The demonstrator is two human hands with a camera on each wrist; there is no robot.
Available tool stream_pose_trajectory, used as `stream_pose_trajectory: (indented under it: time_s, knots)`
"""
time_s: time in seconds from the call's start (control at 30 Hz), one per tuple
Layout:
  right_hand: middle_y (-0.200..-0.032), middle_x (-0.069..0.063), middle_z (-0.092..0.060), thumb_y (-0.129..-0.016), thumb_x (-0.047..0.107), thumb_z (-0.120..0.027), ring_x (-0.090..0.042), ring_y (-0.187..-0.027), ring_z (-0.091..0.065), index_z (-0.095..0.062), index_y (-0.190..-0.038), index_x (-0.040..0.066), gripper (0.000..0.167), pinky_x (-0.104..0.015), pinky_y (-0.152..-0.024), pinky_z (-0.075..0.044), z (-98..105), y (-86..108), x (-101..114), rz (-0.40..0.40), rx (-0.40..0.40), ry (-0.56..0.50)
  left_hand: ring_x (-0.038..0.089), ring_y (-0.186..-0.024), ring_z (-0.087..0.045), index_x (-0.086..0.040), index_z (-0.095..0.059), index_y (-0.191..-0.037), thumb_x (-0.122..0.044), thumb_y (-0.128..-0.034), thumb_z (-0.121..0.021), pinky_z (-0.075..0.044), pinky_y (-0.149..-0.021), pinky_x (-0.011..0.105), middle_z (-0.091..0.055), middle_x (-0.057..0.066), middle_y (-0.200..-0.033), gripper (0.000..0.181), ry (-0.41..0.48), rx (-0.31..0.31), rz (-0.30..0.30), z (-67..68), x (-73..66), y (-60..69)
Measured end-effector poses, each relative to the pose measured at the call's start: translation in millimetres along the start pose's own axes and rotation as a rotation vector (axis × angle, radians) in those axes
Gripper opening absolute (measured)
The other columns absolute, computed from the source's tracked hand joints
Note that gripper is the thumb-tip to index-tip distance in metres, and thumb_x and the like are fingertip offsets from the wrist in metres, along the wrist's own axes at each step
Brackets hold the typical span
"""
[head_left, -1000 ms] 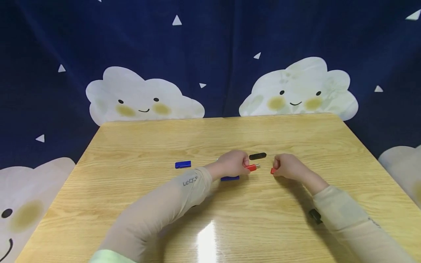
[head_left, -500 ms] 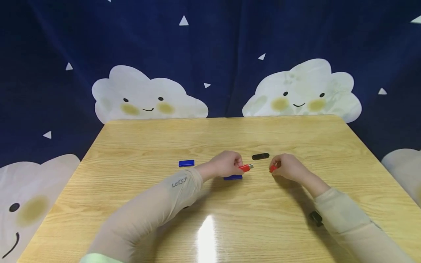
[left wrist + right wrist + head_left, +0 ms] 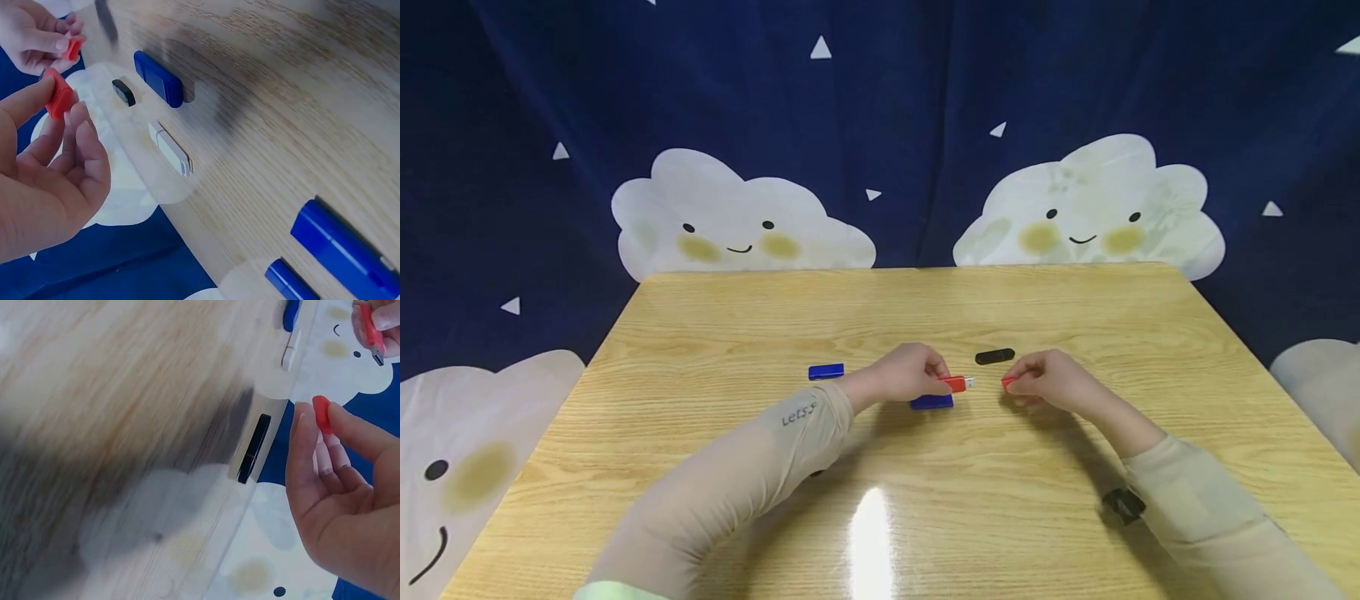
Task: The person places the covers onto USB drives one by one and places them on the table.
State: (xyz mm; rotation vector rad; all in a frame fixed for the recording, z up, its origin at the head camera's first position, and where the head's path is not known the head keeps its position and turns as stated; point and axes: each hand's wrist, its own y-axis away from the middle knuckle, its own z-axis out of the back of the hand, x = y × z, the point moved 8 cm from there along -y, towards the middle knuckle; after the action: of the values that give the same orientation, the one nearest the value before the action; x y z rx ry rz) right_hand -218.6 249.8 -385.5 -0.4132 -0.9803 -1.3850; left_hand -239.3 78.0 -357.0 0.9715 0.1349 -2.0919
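My left hand point(image 3: 906, 372) pinches a red USB flash drive point(image 3: 955, 384) between thumb and fingers, its metal plug bare and pointing right. Facing it, my right hand point(image 3: 1052, 379) pinches a small red cap point(image 3: 1007, 382). A short gap lies between plug and cap, and both are above the table. The right wrist view shows the cap point(image 3: 322, 414) between thumb and forefinger, with the drive point(image 3: 373, 331) farther off at the upper right. Seen in the left wrist view, the drive's body point(image 3: 59, 95) is partly covered by fingers.
A blue flash drive point(image 3: 932, 402) lies below my left hand, another blue one point(image 3: 826, 372) to the left. Behind the hands is a black stick point(image 3: 995, 357). A white drive point(image 3: 170, 150) appears in the left wrist view. The wooden table point(image 3: 760, 325) ends at a dark blue curtain point(image 3: 917, 125).
My left hand has drawn the red drive leftward, and its plug has turned about level. My right hand has since moved left with the cap, narrowing the gap. The view has shifted slightly.
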Motion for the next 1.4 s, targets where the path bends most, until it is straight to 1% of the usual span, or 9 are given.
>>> stream_pose_trajectory:
  time_s: [0.13,0.27,0.4,0.6,0.8,1.13,1.27,1.4]
  knots:
    - [-0.084,-0.01,-0.068,-0.087,0.008,-0.061,-0.015,-0.072,-0.064,-0.06,-0.104,-0.01,0.025,-0.031,-0.067,-0.055,-3,2.8,5,0.005,0.019,-0.042,0.007,-0.06,-0.045,-0.003,-0.067,-0.091,-0.015,-0.0861,-0.066,-0.037,-0.055,0.016,-0.054,-0.003,-0.07,0.012,0.049,0.006,0.026,-0.1,4.1,0.4]
    - [-0.082,-0.009,-0.067,-0.087,0.008,-0.062,-0.013,-0.071,-0.063,-0.059,-0.102,-0.01,0.024,-0.031,-0.067,-0.055,-6,3.7,8,0.014,0.031,-0.062,0.007,-0.059,-0.045,-0.002,-0.067,-0.093,-0.014,-0.0868,-0.065,-0.038,-0.054,0.016,-0.054,-0.003,-0.069,0.014,0.063,0.005,0.031,-0.2,5.9,0.4]
    - [-0.081,-0.01,-0.068,-0.086,0.008,-0.062,-0.013,-0.07,-0.063,-0.059,-0.1,-0.01,0.023,-0.032,-0.066,-0.055,-8,3.2,10,0.016,0.036,-0.073,0.007,-0.059,-0.045,-0.002,-0.067,-0.095,-0.015,-0.0881,-0.063,-0.037,-0.055,0.016,-0.054,-0.003,-0.07,0.015,0.056,0.002,0.035,-0.3,7.5,0.0]
    - [-0.084,-0.014,-0.067,-0.086,0.01,-0.063,-0.014,-0.071,-0.063,-0.06,-0.099,-0.009,0.023,-0.034,-0.066,-0.055,-9,2.3,12,0.012,0.033,-0.061,0.007,-0.059,-0.045,-0.002,-0.067,-0.094,-0.014,-0.088,-0.063,-0.037,-0.055,0.015,-0.054,-0.004,-0.068,0.014,0.055,-0.003,0.03,0.5,8.1,0.3]
    - [-0.084,-0.012,-0.067,-0.087,0.014,-0.063,-0.017,-0.076,-0.062,-0.062,-0.103,-0.008,0.027,-0.036,-0.07,-0.055,-12,2.8,17,0.017,0.035,-0.054,0.008,-0.058,-0.044,-0.002,-0.067,-0.094,-0.014,-0.0891,-0.062,-0.036,-0.055,0.016,-0.053,-0.004,-0.067,0.014,0.058,0.005,0.021,0.1,8.2,2.6]
    - [-0.085,-0.014,-0.067,-0.088,0.015,-0.063,-0.021,-0.078,-0.064,-0.062,-0.105,-0.008,0.029,-0.034,-0.069,-0.055,-18,2.5,29,0.041,0.038,-0.071,0.008,-0.059,-0.043,-0.003,-0.067,-0.093,-0.014,-0.0892,-0.061,-0.035,-0.056,0.016,-0.052,-0.004,-0.065,0.013,0.045,0.006,0.008,0.1,6.7,4.2]
    - [-0.085,-0.015,-0.066,-0.088,0.014,-0.062,-0.021,-0.076,-0.064,-0.061,-0.107,-0.008,0.029,-0.035,-0.07,-0.055,-19,1.5,32,0.04,0.035,-0.082,0.008,-0.059,-0.043,-0.003,-0.067,-0.093,-0.014,-0.0891,-0.062,-0.035,-0.056,0.016,-0.052,-0.004,-0.066,0.012,0.048,0.007,0.012,-0.8,6.9,4.2]
    - [-0.089,-0.018,-0.067,-0.089,0.013,-0.061,-0.021,-0.077,-0.065,-0.062,-0.107,-0.009,0.029,-0.036,-0.071,-0.056,-20,1.1,34,0.04,0.031,-0.08,0.008,-0.058,-0.043,-0.004,-0.067,-0.093,-0.014,-0.0893,-0.062,-0.035,-0.056,0.017,-0.053,-0.002,-0.066,0.012,0.058,0.013,0.028,-2.1,7.8,5.0]
